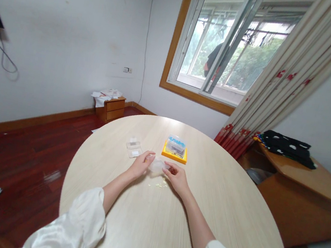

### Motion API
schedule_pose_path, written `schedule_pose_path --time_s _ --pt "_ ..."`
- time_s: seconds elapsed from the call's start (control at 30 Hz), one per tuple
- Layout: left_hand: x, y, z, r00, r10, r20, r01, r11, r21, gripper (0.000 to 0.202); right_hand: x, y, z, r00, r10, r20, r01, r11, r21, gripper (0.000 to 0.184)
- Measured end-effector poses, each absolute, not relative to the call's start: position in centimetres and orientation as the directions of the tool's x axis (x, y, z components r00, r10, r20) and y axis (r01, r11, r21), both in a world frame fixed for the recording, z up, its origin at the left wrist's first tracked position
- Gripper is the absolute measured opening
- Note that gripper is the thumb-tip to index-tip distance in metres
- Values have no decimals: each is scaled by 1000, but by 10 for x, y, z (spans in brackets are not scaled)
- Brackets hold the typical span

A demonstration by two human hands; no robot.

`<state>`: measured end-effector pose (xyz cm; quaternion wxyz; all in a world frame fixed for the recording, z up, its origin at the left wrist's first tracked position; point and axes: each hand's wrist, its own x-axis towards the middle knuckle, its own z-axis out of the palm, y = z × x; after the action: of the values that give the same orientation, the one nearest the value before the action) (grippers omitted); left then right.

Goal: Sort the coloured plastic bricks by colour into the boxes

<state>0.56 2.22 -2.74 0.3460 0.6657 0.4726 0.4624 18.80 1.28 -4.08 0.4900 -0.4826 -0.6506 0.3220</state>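
Observation:
Between my two hands is a small translucent plastic bag (pixel 157 165), held just above the table. My left hand (pixel 142 165) is closed on its left side, thumb and fingers pinching the edge. On the opposite side my right hand (pixel 176 177) grips the bag between thumb and fingers. Small pale-yellow pieces (pixel 161 185) lie scattered on the table below. An open clear plastic case (pixel 133 147) rests beyond my left hand. Past my right hand stands a clear box with blue and dark contents (pixel 177 144) on a yellow base (pixel 174 157). What the bag contains is too blurred to tell.
The round wooden table (pixel 201 213) curves away on all sides. A small cabinet (pixel 110 107) with papers stands by the wall. At right, a wooden desk (pixel 325 183) carries folded black cloth (pixel 287 147). Beyond the window, a person (pixel 213 60) is partly visible.

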Motion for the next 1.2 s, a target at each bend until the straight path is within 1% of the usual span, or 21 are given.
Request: schedule_pose_path --time_s 0.03,0.13,0.2,0.3,0.4,0.47,0.53,0.73,0.93,1.1,1.13,1.2 --pt "7 21 -27 145 941 305 263 -334 905 35 188 13 -42 -30 944 329 306 322 -896 38" --pt "11 15 -26 155 924 349 206 -375 904 62 188 14 -43 13 931 366 305 345 -888 37" --pt "13 13 -27 108 931 349 208 -364 908 68 186 11 -43 21 901 433 357 397 -845 33" --pt "14 13 -27 60 948 313 158 -319 934 64 183 6 -40 1 825 565 478 496 -725 26" --pt "16 13 -25 110 957 269 -4 -270 963 63 180 -1 -34 -73 791 607 518 550 -655 26" --pt "18 11 -23 138 955 263 -99 -251 963 64 178 -5 -31 -127 786 605 508 576 -641 31" --pt "19 9 -20 142 952 271 -154 -249 956 67 177 -9 -29 -143 772 620 500 597 -628 33" --pt "19 5 -14 165 952 258 -232 -217 948 70 173 -13 -31 -90 736 671 533 605 -591 31" --pt "20 -3 -11 174 953 249 -290 -192 938 70 173 -22 -31 -82 719 690 581 597 -553 32" --pt "27 -11 -14 142 974 177 -407 -106 907 79 170 -34 -30 -42 706 707 648 558 -519 33" --pt "29 -13 -15 132 978 162 -437 -89 895 77 168 -36 -30 -30 710 704 656 545 -522 34" --pt "33 -17 -16 115 982 152 -489 -78 869 67 164 -41 -30 -11 721 693 663 523 -535 36"
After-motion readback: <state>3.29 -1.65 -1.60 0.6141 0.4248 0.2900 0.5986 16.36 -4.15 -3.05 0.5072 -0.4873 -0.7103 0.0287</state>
